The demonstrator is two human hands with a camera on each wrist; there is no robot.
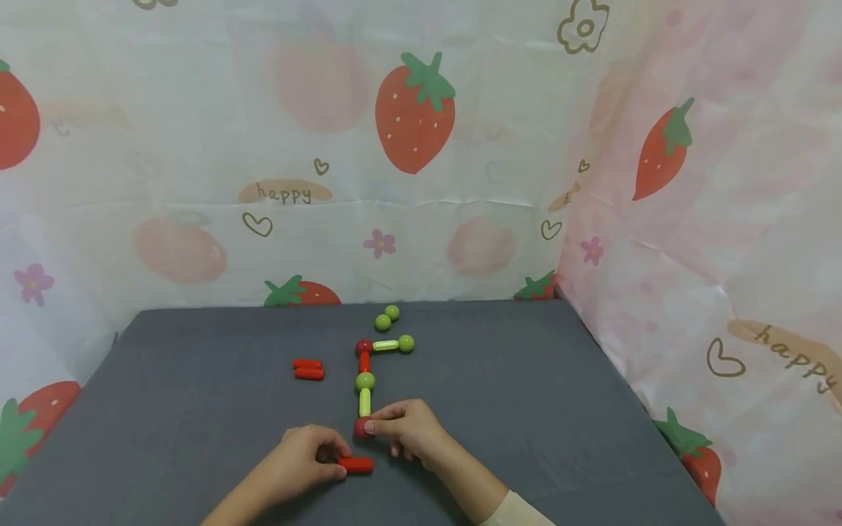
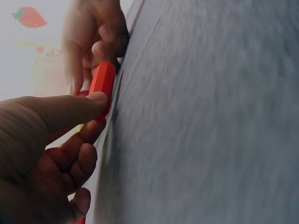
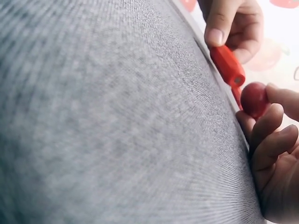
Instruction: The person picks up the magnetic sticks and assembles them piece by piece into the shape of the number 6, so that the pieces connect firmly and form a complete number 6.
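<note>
Between thumb and fingers my left hand (image 1: 304,459) pinches one end of a red rod (image 1: 357,464), which lies sideways close over the cloth. A small metal dot shows in the rod's free end in the right wrist view. My right hand (image 1: 413,432) pinches a dark red ball (image 3: 255,99) at the near end of a joined chain. From that ball the chain runs away from me: a pale green rod (image 1: 365,402), a green ball (image 1: 365,381), a red rod (image 1: 365,362) and another dark red ball (image 1: 365,347). There it turns right through a pale green rod (image 1: 385,345) to a green ball (image 1: 406,342).
Two loose red rods (image 1: 308,369) lie side by side left of the chain. Behind the chain sit two green balls (image 1: 387,318). A dark grey cloth (image 1: 526,409) covers the table, and strawberry-printed curtains (image 1: 414,241) hang at its back and sides.
</note>
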